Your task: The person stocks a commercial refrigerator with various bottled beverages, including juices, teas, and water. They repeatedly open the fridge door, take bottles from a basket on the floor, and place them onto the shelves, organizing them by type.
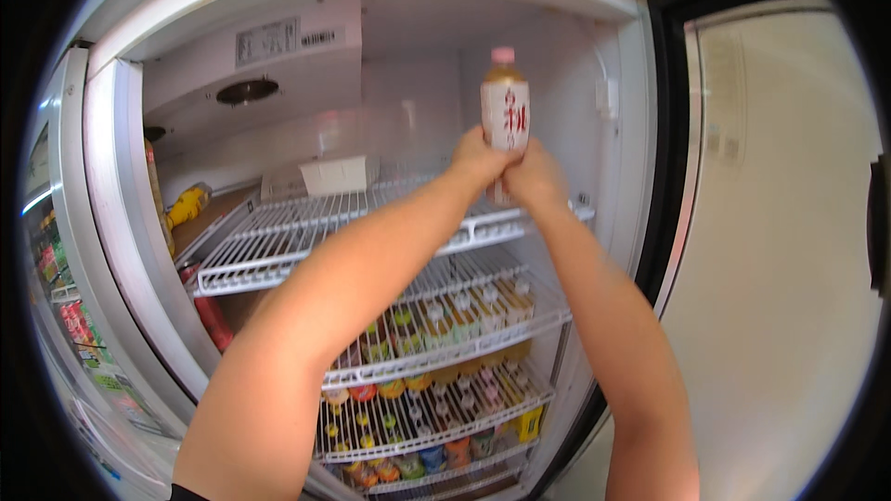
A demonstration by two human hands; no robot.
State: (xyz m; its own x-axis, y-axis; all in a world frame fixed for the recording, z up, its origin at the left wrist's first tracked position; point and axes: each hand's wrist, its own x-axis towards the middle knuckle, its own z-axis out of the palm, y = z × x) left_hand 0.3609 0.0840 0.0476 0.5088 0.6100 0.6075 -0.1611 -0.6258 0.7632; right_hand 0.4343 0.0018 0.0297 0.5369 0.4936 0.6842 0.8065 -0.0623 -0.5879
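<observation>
Both of my arms reach into an upright display fridge at the height of its top wire shelf (292,223). A plastic drink bottle (505,108) with a pink cap and amber liquid stands upright between my hands. Its pale label bears red writing. My left hand (480,158) wraps the lower half of the bottle from the left. Close against it, my right hand (536,179) grips the bottle from the right, low down. My hands cover part of the lower bottle, and whether its base touches the shelf I cannot tell.
A white box (334,175) sits at the back of the top shelf. Several bottles (445,320) fill the shelves below. The fridge door (779,209) stands open on the right. A metal door frame (73,153) edges the left. A yellow-wrapped item (188,205) lies left inside.
</observation>
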